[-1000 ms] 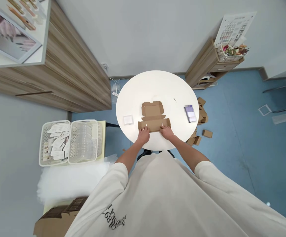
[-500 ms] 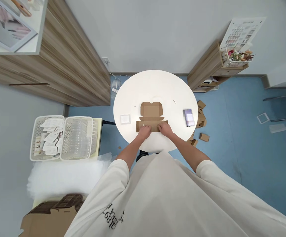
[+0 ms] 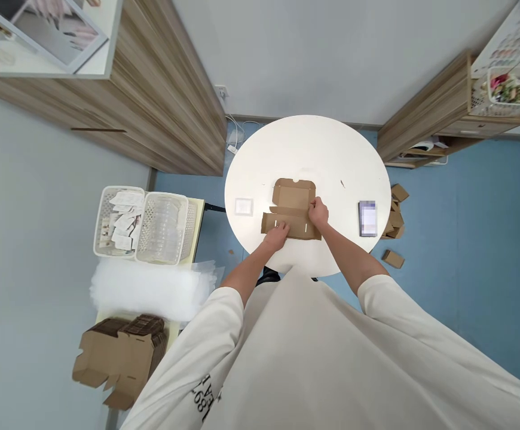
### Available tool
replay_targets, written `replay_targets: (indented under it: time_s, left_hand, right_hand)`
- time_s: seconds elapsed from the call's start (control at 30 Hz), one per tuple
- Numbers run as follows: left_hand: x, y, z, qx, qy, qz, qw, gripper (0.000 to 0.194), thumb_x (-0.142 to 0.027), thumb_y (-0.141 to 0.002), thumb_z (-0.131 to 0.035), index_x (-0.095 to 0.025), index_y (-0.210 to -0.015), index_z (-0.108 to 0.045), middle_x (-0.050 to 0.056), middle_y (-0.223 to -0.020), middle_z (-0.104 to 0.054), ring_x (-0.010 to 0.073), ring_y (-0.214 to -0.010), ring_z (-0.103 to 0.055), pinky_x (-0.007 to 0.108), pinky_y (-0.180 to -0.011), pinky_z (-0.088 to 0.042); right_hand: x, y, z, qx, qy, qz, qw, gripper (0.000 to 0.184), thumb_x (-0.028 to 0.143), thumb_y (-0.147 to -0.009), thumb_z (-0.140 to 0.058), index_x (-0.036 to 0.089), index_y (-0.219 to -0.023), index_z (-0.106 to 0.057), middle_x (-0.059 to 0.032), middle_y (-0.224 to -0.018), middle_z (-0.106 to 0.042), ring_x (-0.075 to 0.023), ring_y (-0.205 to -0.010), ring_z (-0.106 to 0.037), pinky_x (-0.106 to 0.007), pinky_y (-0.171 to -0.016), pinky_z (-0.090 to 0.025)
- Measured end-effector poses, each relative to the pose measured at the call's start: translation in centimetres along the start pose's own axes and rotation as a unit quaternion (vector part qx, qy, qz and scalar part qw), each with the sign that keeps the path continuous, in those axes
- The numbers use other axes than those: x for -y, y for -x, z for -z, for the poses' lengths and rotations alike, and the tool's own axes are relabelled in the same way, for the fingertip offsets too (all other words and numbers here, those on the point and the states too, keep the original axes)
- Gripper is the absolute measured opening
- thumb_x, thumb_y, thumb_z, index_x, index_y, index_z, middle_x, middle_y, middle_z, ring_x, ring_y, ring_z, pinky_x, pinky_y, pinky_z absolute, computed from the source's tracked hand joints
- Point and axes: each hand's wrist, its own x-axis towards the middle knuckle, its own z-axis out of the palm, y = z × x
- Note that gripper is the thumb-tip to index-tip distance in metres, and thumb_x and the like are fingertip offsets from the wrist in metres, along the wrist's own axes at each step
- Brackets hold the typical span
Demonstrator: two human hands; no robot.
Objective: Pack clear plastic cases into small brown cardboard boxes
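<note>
The left hand [image 3: 277, 236] presses on the flat brown box [image 3: 294, 196], and the right hand [image 3: 318, 213] pinches its side edge.

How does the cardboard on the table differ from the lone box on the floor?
The cardboard lies opened out on the table, while the box is folded up on the floor. Hands touch the cardboard; none touches the box. Both are brown.
</note>
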Motion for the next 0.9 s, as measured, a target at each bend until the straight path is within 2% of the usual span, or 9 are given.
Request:
replay_targets:
  time_s: [0.13, 0.23, 0.4, 0.57, 0.73, 0.77, 0.83, 0.9]
  left_hand:
    - [-0.3, 0.1, 0.3, -0.003, 0.002, 0.011, 1.000, 0.080, -0.016, -0.094, -0.049, -0.027, -0.162, -0.008, 0.022, -0.168, 0.000, 0.0277, -0.103, -0.068, 0.040, -0.078, -0.058]
    - [-0.5, 0.1, 0.7, -0.007, -0.003, 0.000, 1.000, 0.086, -0.013, -0.093, -0.047, -0.029, -0.163, -0.001, 0.021, -0.168, 0.013, 0.0284, -0.102, -0.069, 0.041, -0.075, -0.059]
    - [-0.7, 0.3, 1.4, -0.002, -0.014, -0.005, 1.000, 0.089, -0.010, -0.090, -0.048, -0.033, -0.163, -0.002, 0.020, -0.167, 0.017, 0.0261, -0.096, -0.071, 0.042, -0.074, -0.060]
    - [-0.9, 0.4, 1.8, 0.025, -0.012, 0.001, 1.000, 0.087, -0.008, -0.089, -0.049, -0.028, -0.163, -0.008, 0.019, -0.167, 0.020, 0.0301, -0.105, -0.069, 0.043, -0.080, -0.059]
    - [-0.9, 0.5, 1.9, 0.032, -0.011, 0.007, 0.999, 0.082, -0.008, -0.090, -0.051, -0.025, -0.162, -0.015, 0.019, -0.167, 0.019, 0.0294, -0.106, -0.068, 0.040, -0.080, -0.058]
    - [-0.9, 0.5, 1.9, 0.030, -0.012, 0.005, 0.999, 0.081, -0.009, -0.090, -0.051, -0.024, -0.161, -0.016, 0.019, -0.168, 0.018, 0.0297, -0.106, -0.068, 0.040, -0.080, -0.058]
    - [-0.7, 0.4, 1.9, 0.029, -0.012, 0.000, 1.000, 0.079, -0.010, -0.091, -0.052, -0.023, -0.161, -0.017, 0.020, -0.168, 0.015, 0.0299, -0.105, -0.068, 0.041, -0.080, -0.058]
    - [-0.5, 0.3, 1.9, 0.026, -0.010, -0.002, 1.000, 0.077, -0.010, -0.091, -0.052, -0.023, -0.160, -0.019, 0.021, -0.169, 0.010, 0.0294, -0.104, -0.068, 0.041, -0.080, -0.058]
  right_hand:
    - [-0.2, 0.1, 0.0, -0.002, -0.016, -0.019, 1.000, 0.025, 0.019, -0.090, -0.043, 0.025, -0.111, -0.054, -0.0082, -0.108, -0.070, -0.0255, -0.093, -0.062, -0.037, -0.080, -0.046]
    - [-0.4, 0.8, 0.5, 0.004, -0.008, -0.020, 1.000, 0.027, 0.020, -0.090, -0.044, 0.024, -0.114, -0.055, -0.0096, -0.109, -0.070, -0.0256, -0.097, -0.062, -0.037, -0.082, -0.047]
    - [-0.9, 2.6, 1.0, 0.011, 0.001, -0.007, 1.000, 0.028, 0.020, -0.088, -0.045, 0.024, -0.113, -0.056, -0.0091, -0.107, -0.071, -0.0263, -0.099, -0.063, -0.037, -0.082, -0.048]
    - [-0.7, 3.7, 1.3, 0.016, 0.013, 0.004, 1.000, 0.027, 0.018, -0.090, -0.040, 0.025, -0.113, -0.054, -0.0070, -0.103, -0.070, -0.0257, -0.095, -0.062, -0.038, -0.083, -0.047]
    - [1.1, 6.0, 1.3, -0.070, 0.147, 0.054, 0.985, 0.028, 0.024, -0.097, -0.037, 0.019, -0.119, -0.054, -0.0147, -0.127, -0.061, -0.0307, -0.117, -0.053, -0.045, -0.100, -0.038]
    - [1.4, 6.7, 1.2, -0.053, 0.162, 0.076, 0.982, 0.030, 0.026, -0.099, -0.036, 0.019, -0.122, -0.054, -0.0153, -0.128, -0.060, -0.0307, -0.118, -0.052, -0.045, -0.100, -0.038]
    - [1.8, 8.2, 0.8, 0.035, 0.177, 0.123, 0.976, 0.035, 0.029, -0.101, -0.038, 0.019, -0.132, -0.050, -0.0146, -0.129, -0.061, -0.0290, -0.117, -0.053, -0.041, -0.099, -0.039]
    - [1.9, 9.4, 0.2, 0.119, 0.188, 0.134, 0.966, 0.054, 0.037, -0.098, -0.050, 0.020, -0.148, -0.037, -0.0146, -0.135, -0.058, -0.0298, -0.122, -0.052, -0.039, -0.097, -0.041]
